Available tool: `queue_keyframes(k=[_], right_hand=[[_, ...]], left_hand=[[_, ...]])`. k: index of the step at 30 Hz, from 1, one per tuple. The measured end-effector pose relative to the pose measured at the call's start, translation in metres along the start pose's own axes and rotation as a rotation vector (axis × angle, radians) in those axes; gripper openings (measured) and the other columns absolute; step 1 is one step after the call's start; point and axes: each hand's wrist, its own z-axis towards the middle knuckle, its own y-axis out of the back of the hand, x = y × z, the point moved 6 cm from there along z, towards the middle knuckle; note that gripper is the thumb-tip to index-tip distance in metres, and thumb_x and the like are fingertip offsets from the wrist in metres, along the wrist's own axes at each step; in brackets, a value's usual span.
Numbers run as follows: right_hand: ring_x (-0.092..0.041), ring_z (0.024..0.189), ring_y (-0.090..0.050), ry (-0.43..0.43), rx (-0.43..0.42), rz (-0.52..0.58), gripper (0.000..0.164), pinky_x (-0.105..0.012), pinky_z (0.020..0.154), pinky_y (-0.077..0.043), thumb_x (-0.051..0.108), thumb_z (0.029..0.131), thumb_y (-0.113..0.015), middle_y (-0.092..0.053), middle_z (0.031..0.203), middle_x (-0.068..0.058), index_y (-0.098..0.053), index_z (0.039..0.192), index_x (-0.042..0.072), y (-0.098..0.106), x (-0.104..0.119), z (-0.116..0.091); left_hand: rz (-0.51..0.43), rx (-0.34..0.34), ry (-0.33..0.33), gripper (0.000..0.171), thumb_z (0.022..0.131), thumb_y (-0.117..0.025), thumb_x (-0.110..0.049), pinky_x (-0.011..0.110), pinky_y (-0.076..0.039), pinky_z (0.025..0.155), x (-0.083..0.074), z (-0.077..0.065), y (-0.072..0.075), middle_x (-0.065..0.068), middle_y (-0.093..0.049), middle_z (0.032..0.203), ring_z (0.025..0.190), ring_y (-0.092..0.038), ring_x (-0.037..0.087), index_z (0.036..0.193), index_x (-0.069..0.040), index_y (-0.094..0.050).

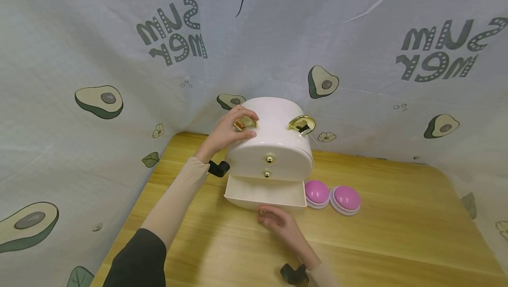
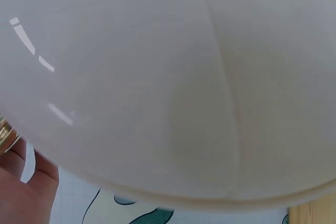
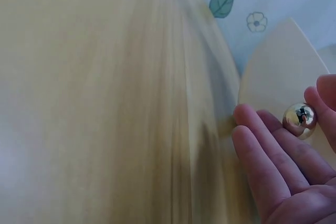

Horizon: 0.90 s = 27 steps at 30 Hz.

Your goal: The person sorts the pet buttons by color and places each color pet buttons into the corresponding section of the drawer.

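A white rounded box [image 1: 274,117] has gold ear-shaped parts on top and small gold knobs on its front. My left hand [image 1: 227,130] grips the gold ear [image 1: 245,123] on the left, thumb and fingers on either side. In the left wrist view, the box's glossy side [image 2: 131,93] fills most of the frame, with part of that hand [image 2: 26,187] at lower left. A shallow white drawer [image 1: 267,190] is pulled out below. My right hand [image 1: 283,229] has its fingertips about the drawer's gold knob [image 3: 300,120]; its other fingers extend beside it.
Two pink-topped round things with white rims, one [image 1: 316,192] against the drawer's right side and another [image 1: 346,199] beside it, are on the wooden table [image 1: 397,216]. A pale cloth [image 1: 158,88] printed with avocados hangs behind and to the sides.
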Motion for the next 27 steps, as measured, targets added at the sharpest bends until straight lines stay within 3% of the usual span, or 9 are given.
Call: queue_keyframes(k=[6,10,15,20,27], right_hand=[[-0.046,0.104,-0.058,-0.005,0.007,0.007,0.036,-0.036,0.089,-0.048,-0.007,0.091,-0.055,-0.051,0.123,-0.036,-0.049,0.125,-0.016,-0.009,0.005,-0.011],[-0.042,0.104,-0.06,-0.024,-0.001,-0.015,0.037,-0.034,0.089,-0.048,-0.005,0.09,-0.057,-0.052,0.123,-0.034,-0.05,0.125,-0.013,-0.013,0.008,-0.018],[-0.037,0.105,-0.061,-0.049,0.003,-0.028,0.037,-0.03,0.089,-0.048,-0.001,0.091,-0.058,-0.052,0.124,-0.033,-0.05,0.126,-0.012,-0.017,0.009,-0.025],[-0.033,0.106,-0.061,-0.061,0.01,-0.027,0.038,-0.028,0.089,-0.047,-0.001,0.091,-0.057,-0.053,0.123,-0.032,-0.05,0.127,-0.011,-0.022,0.007,-0.03],[-0.038,0.106,-0.06,-0.036,0.006,-0.035,0.038,-0.029,0.089,-0.047,0.001,0.091,-0.058,-0.054,0.123,-0.031,-0.05,0.126,-0.012,-0.024,0.006,-0.034]], left_hand=[[-0.028,-0.002,-0.005,0.031,0.083,-0.075,-0.013,0.045,-0.039,0.088,-0.002,-0.001,0.0,0.004,-0.051,0.108,0.108,-0.044,0.02,0.111,-0.008,-0.064],[-0.029,-0.003,-0.006,0.031,0.083,-0.075,-0.012,0.043,-0.04,0.087,-0.001,-0.001,0.0,0.003,-0.051,0.108,0.107,-0.044,0.02,0.112,-0.008,-0.064],[-0.039,-0.008,-0.012,0.03,0.082,-0.074,-0.012,0.051,-0.04,0.087,0.0,-0.001,-0.001,0.003,-0.051,0.107,0.106,-0.044,0.019,0.111,-0.008,-0.064],[-0.036,-0.009,-0.015,0.031,0.082,-0.074,-0.013,0.051,-0.039,0.088,0.0,-0.001,-0.001,0.003,-0.051,0.107,0.106,-0.044,0.019,0.11,-0.009,-0.064],[-0.036,-0.009,-0.017,0.03,0.082,-0.074,-0.012,0.055,-0.038,0.088,-0.001,-0.001,-0.001,0.001,-0.052,0.106,0.106,-0.045,0.018,0.11,-0.009,-0.064]])
